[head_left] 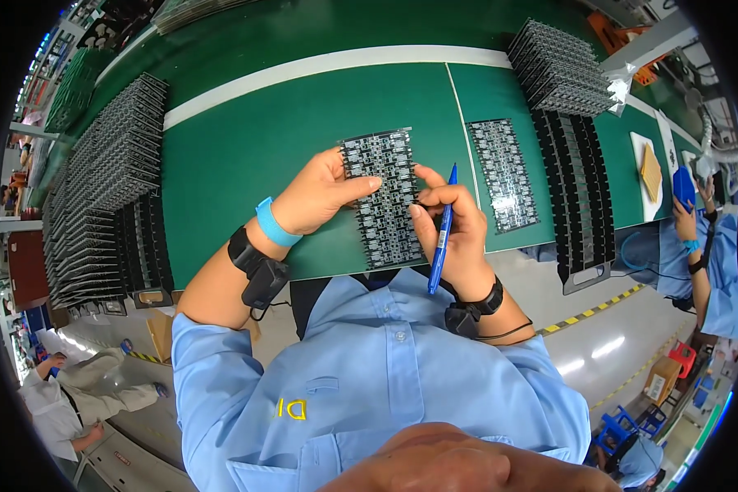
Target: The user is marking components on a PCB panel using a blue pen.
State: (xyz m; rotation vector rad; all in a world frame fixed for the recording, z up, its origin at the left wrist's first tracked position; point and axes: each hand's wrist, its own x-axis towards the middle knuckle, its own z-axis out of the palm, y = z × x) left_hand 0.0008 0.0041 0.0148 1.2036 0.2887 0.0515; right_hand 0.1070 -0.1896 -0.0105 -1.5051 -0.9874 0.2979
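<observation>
Head view: at frame centre the left hand (316,195) pinches the dark circuit panel (383,199) by its edge above the green surface (246,148). The right hand (451,225) steadies the opposite edge, fingers closed on a blue pen (442,234). Inspection appears under way; marking probably calls for a pen tip brought down.
</observation>
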